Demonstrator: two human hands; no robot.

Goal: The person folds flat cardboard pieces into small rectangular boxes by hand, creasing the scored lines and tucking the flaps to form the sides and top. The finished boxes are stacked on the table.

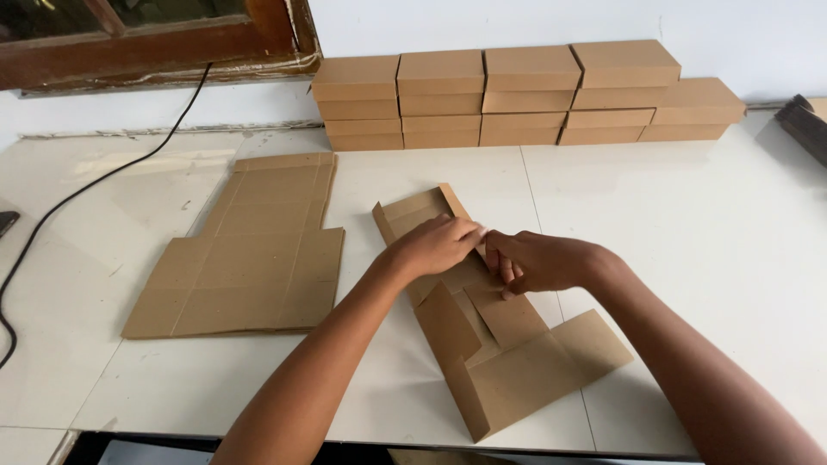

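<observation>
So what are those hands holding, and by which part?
Both the left hand and right hand grip the half-folded cardboard box blank at a side flap near its middle.

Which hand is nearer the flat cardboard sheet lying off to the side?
Left. The left hand is just right of the flat sheet; the right hand lies farther right, beyond it.

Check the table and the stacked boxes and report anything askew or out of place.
The right end of the stacked boxes is uneven: its lids sit shifted sideways, not flush. The flat blanks lie neat. Both hands press the half-folded cardboard.
</observation>
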